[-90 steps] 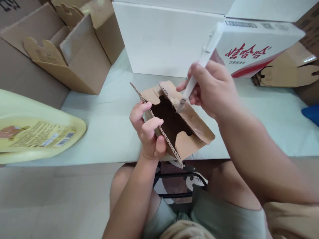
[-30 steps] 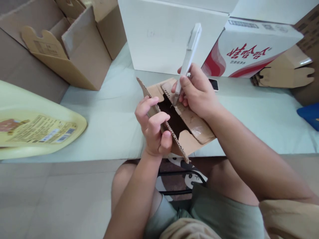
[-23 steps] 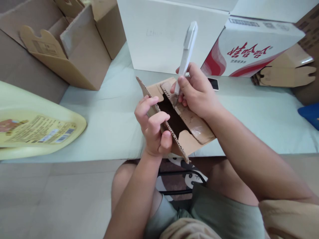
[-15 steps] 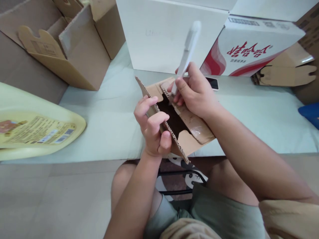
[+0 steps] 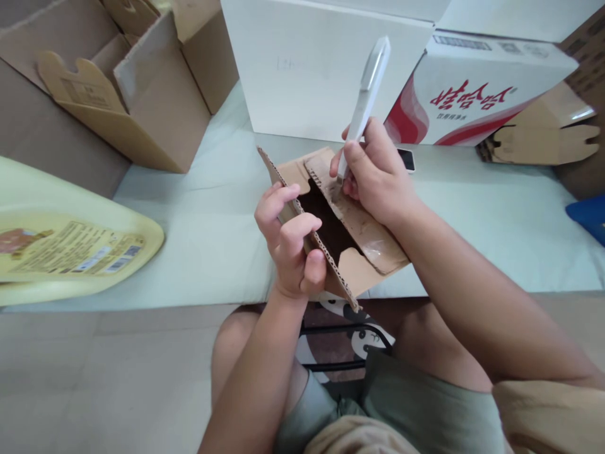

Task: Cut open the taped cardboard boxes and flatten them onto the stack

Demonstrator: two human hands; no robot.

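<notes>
In the head view, a small brown cardboard box [image 5: 373, 234] sits on the pale green cloth, with a dark gap between its top flaps. My left hand [image 5: 289, 243] is closed over the raised near flap, fingertips hooked over its corrugated edge. A slim white utility knife [image 5: 363, 104] is gripped in my right hand [image 5: 378, 167], its back end pointing up and away. The knife's lower end is at the far flap, beside torn, scuffed cardboard with clear tape on it. Its blade is too small to make out clearly.
Behind the hands stand a white carton [image 5: 326, 69] and a red-and-white carton [image 5: 477, 94]. A phone [image 5: 406, 159] lies partly hidden behind my right hand. To the left are an open brown box [image 5: 155, 94] and a yellow bottle [image 5: 70, 233]. A blue object [image 5: 588, 217] shows at right.
My right hand has shifted slightly right with the utility knife, whose lower end has moved from the gap's edge onto the far flap. The left hand and the box stay put.
</notes>
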